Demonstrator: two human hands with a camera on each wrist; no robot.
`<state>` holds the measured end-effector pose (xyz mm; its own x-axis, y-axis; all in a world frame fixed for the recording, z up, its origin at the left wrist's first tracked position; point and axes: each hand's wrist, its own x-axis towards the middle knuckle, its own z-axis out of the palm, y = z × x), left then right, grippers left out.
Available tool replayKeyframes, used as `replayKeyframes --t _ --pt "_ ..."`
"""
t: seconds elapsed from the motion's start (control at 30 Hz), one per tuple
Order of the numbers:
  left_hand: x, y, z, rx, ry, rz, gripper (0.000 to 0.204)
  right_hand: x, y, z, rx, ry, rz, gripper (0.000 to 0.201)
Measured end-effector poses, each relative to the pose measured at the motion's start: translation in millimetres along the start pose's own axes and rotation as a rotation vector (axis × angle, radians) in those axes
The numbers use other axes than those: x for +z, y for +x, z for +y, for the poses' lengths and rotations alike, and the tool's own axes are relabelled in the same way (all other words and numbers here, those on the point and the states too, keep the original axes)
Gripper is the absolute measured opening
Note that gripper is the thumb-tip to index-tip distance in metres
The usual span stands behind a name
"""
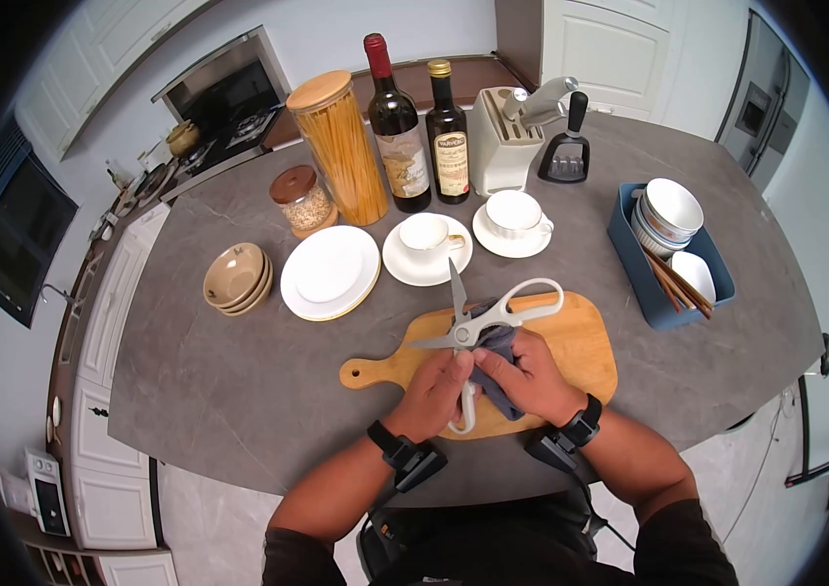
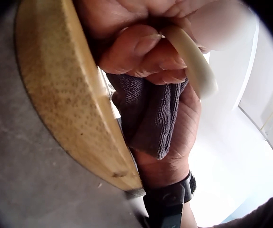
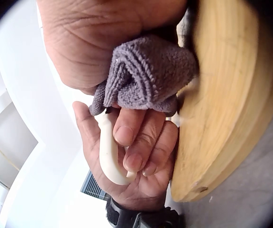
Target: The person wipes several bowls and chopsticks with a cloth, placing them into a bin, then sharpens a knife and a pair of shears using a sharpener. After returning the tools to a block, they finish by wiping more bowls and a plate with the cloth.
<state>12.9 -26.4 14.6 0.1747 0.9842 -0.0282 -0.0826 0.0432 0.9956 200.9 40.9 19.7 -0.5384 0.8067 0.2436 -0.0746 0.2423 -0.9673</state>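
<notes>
A pair of kitchen scissors [image 1: 466, 334] with white handles is spread wide over the wooden cutting board [image 1: 585, 356], one blade pointing away and the other to the left. My left hand [image 1: 431, 393] grips its lower handle, the fingers curled through the loop [image 3: 109, 154] in the right wrist view. A folded grey cloth [image 1: 498, 376] is bunched in my right hand [image 1: 543, 383], which holds it against the scissors near the pivot. Both thumbs meet just below the pivot. In the left wrist view the cloth [image 2: 148, 111] hangs below my left fingers [image 2: 136, 50].
Beyond the board stand a white plate stack [image 1: 330, 273], brown bowls [image 1: 235, 276] and two cups [image 1: 424, 234] on saucers. Behind them are a pasta jar [image 1: 341, 146], a wine bottle [image 1: 400, 146] and a knife block [image 1: 504, 146]. A blue bin [image 1: 637, 264] with bowls and chopsticks sits right.
</notes>
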Motion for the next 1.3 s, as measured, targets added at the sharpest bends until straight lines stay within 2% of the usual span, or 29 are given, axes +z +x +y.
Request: replayKeyframes --t 0.1,0.43,0.53,0.63,0.7,1.0,1.3 --pt "-1 0 0 -0.011 -0.003 -0.001 0.066 -2 0 0 -0.049 -0.093 0.006 0.022" --pt "0 -1 1 -0.009 -0.009 -0.001 0.066 -2 1 1 -0.065 -0.019 -0.007 0.021" --pt "0 -1 1 -0.005 0.011 -0.004 0.066 -3 1 -2 0.032 0.014 -0.073 0.023" --pt "0 -1 3 -0.015 0.011 -0.012 0.064 -1 1 -5 0.027 -0.013 -0.023 0.023" --pt "0 -1 3 -0.021 0.005 -0.001 0.063 -1 1 -2 -0.039 -0.048 0.01 0.023" --pt "1 -1 2 -0.044 -0.023 0.005 0.059 -2 1 9 -0.092 -0.081 0.035 0.017" --pt "2 0 4 -0.05 -0.025 -0.008 0.053 -2 0 3 -0.003 -0.017 0.038 0.018"
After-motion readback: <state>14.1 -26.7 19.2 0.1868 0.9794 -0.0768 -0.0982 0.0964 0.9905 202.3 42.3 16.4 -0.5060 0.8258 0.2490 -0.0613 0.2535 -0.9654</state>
